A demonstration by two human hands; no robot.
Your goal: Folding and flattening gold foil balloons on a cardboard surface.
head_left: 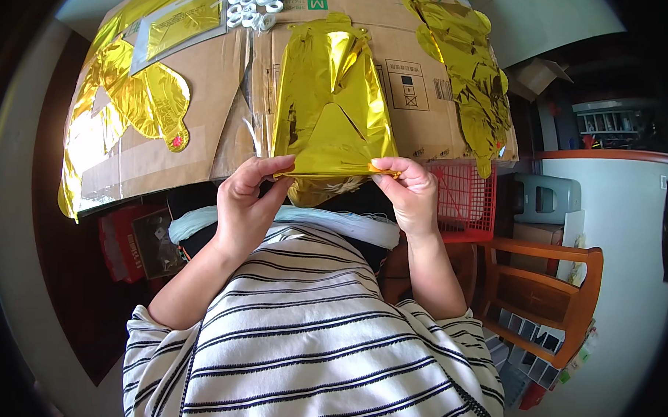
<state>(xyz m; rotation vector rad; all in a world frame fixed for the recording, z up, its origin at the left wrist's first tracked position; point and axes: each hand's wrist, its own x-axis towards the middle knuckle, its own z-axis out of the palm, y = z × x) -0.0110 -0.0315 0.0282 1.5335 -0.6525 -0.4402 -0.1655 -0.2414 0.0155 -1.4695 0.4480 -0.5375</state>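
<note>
A flat, uninflated gold foil balloon [330,98] lies folded on a sheet of brown cardboard [221,79]. My left hand [247,202] pinches its near left corner between thumb and fingers. My right hand [407,187] pinches its near right corner. Both hands hold the near edge up just past the cardboard's front edge, above my striped shirt.
More gold foil balloons lie on the cardboard at the left [128,102] and at the right [471,73]. A gold packet [182,23] and white plastic pieces [254,3] lie at the back. A red crate [467,202] and a wooden chair [544,289] stand to my right.
</note>
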